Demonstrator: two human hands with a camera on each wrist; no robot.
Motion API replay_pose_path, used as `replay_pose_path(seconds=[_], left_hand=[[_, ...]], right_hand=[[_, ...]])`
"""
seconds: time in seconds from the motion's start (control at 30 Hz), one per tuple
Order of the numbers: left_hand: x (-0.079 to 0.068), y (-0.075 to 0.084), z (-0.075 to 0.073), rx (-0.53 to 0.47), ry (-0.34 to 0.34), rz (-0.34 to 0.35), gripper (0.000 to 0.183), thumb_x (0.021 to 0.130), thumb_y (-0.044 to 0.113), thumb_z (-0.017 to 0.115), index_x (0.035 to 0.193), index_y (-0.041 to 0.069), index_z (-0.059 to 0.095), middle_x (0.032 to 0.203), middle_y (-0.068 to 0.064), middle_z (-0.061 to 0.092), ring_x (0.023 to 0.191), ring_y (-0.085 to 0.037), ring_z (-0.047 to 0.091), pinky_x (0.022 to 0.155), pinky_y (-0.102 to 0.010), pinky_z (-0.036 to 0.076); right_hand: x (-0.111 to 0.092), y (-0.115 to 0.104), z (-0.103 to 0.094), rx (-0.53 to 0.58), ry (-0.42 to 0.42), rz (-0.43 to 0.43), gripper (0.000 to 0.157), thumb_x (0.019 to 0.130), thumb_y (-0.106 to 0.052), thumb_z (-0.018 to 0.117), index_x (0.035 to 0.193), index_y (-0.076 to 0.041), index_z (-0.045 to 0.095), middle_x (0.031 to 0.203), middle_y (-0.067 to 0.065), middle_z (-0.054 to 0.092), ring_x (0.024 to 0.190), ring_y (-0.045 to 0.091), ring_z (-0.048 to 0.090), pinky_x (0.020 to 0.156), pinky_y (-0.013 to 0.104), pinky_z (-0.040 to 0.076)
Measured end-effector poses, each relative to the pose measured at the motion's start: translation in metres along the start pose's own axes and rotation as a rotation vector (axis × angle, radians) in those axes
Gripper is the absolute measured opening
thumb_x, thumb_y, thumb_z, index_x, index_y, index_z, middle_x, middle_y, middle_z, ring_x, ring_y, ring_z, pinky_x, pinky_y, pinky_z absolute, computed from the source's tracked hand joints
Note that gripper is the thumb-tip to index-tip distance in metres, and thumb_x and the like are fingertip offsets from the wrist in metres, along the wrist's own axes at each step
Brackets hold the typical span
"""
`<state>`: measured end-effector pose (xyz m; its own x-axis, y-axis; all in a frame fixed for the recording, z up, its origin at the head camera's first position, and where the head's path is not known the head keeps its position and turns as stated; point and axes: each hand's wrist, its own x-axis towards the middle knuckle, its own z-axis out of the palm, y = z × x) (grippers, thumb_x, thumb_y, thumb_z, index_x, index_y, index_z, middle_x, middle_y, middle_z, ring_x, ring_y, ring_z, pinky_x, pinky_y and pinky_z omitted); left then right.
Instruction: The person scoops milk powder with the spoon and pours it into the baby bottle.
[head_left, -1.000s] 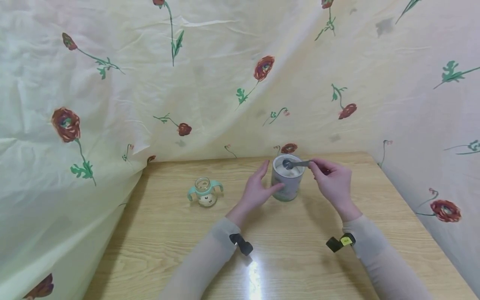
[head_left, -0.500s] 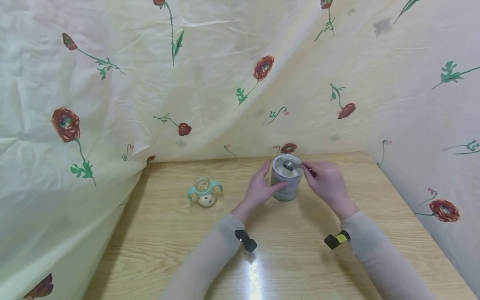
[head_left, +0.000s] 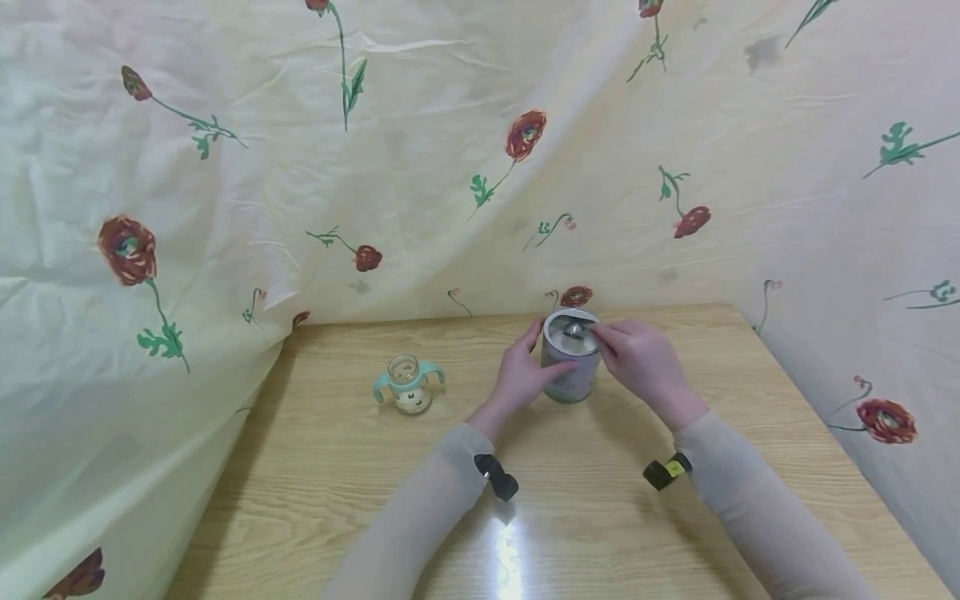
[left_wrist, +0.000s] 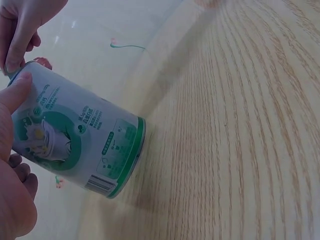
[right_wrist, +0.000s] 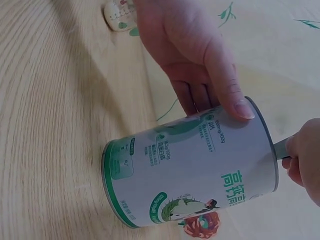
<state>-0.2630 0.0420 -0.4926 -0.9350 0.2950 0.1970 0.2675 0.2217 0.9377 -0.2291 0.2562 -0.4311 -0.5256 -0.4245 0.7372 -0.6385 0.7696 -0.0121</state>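
A white tin [head_left: 572,379] with green print stands upright and open near the table's back edge, pale powder inside. My left hand [head_left: 517,375] grips its left side, the thumb across the front and the fingers behind. My right hand [head_left: 641,362] is at the tin's right rim and pinches the handle of a grey measuring scoop [head_left: 573,330]. The scoop's bowl is inside the tin, over the powder. In the right wrist view a short piece of the scoop handle [right_wrist: 281,149] shows at the rim, with the rest hidden. The left wrist view shows the tin's label [left_wrist: 55,135].
Left of the tin stands an uncapped clear baby bottle [head_left: 410,385] with two mint handles and pale contents. The wooden table [head_left: 337,500] extends toward me. Behind and at both sides hangs a cream cloth [head_left: 435,183] with red flowers.
My right hand has moved left with the scoop, to the tin's rim, and less of the handle shows. My left hand keeps its hold on the tin. The bottle stays where it was.
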Motion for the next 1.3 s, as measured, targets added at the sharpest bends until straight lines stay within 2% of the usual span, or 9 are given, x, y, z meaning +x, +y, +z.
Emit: replay_pose_path(seconds=[0.1, 0.23, 0.33, 0.47, 0.8, 1.1, 1.3], left_hand=[[0.001, 0.000, 0.002, -0.013, -0.005, -0.009, 0.104, 0.084, 0.039, 0.094, 0.167, 0.013, 0.037, 0.171, -0.006, 0.036, 0.155, -0.030, 0.037, 0.125, -0.044, 0.035], [0.001, 0.002, 0.004, -0.027, -0.003, -0.014, 0.101, 0.084, 0.036, 0.095, 0.167, 0.018, 0.040, 0.169, 0.001, 0.041, 0.155, -0.027, 0.038, 0.125, -0.044, 0.036], [0.001, 0.003, 0.005, -0.029, 0.010, -0.007, 0.097, 0.084, 0.034, 0.095, 0.165, 0.021, 0.044, 0.165, 0.007, 0.046, 0.153, -0.025, 0.041, 0.124, -0.043, 0.038], [0.001, 0.003, 0.005, -0.034, 0.025, 0.005, 0.093, 0.084, 0.032, 0.095, 0.163, 0.022, 0.047, 0.161, 0.008, 0.052, 0.149, -0.024, 0.047, 0.121, -0.040, 0.043], [0.002, 0.001, 0.006, -0.054, 0.032, 0.004, 0.093, 0.082, 0.033, 0.096, 0.162, 0.024, 0.050, 0.156, 0.013, 0.055, 0.146, -0.022, 0.051, 0.118, -0.037, 0.046], [0.003, 0.001, 0.006, -0.046, 0.026, 0.006, 0.090, 0.084, 0.030, 0.095, 0.162, 0.022, 0.050, 0.156, 0.012, 0.056, 0.146, -0.019, 0.051, 0.117, -0.032, 0.046], [0.003, 0.001, 0.007, -0.036, 0.020, 0.006, 0.089, 0.085, 0.028, 0.095, 0.161, 0.021, 0.050, 0.155, 0.011, 0.058, 0.145, -0.018, 0.052, 0.117, -0.032, 0.045]], right_hand=[[0.001, 0.000, 0.001, -0.019, -0.019, -0.021, 0.023, 0.080, 0.010, 0.084, 0.103, 0.006, 0.081, 0.085, 0.018, 0.077, 0.071, 0.037, 0.074, 0.058, 0.050, 0.063], [0.004, -0.002, 0.002, -0.034, -0.058, -0.050, 0.024, 0.079, 0.011, 0.084, 0.103, 0.006, 0.080, 0.085, 0.018, 0.077, 0.073, 0.037, 0.074, 0.060, 0.051, 0.063], [0.006, -0.003, 0.002, -0.036, -0.087, -0.055, 0.023, 0.081, 0.011, 0.084, 0.102, 0.005, 0.079, 0.082, 0.016, 0.075, 0.073, 0.036, 0.074, 0.060, 0.051, 0.063], [0.008, -0.005, 0.002, -0.043, -0.118, -0.046, 0.020, 0.082, 0.008, 0.084, 0.100, 0.003, 0.079, 0.078, 0.013, 0.073, 0.070, 0.035, 0.072, 0.057, 0.049, 0.060], [0.015, -0.009, 0.001, -0.014, -0.276, 0.042, 0.019, 0.086, 0.005, 0.083, 0.104, 0.002, 0.081, 0.082, 0.012, 0.076, 0.069, 0.031, 0.072, 0.058, 0.046, 0.061], [0.025, -0.012, -0.002, 0.074, -0.379, 0.104, 0.007, 0.090, 0.004, 0.079, 0.095, 0.001, 0.081, 0.071, 0.004, 0.068, 0.055, 0.014, 0.052, 0.053, 0.038, 0.054], [0.028, -0.012, -0.001, 0.106, -0.411, 0.135, 0.002, 0.092, 0.001, 0.079, 0.092, 0.000, 0.080, 0.073, 0.005, 0.071, 0.057, 0.013, 0.053, 0.054, 0.037, 0.053]])
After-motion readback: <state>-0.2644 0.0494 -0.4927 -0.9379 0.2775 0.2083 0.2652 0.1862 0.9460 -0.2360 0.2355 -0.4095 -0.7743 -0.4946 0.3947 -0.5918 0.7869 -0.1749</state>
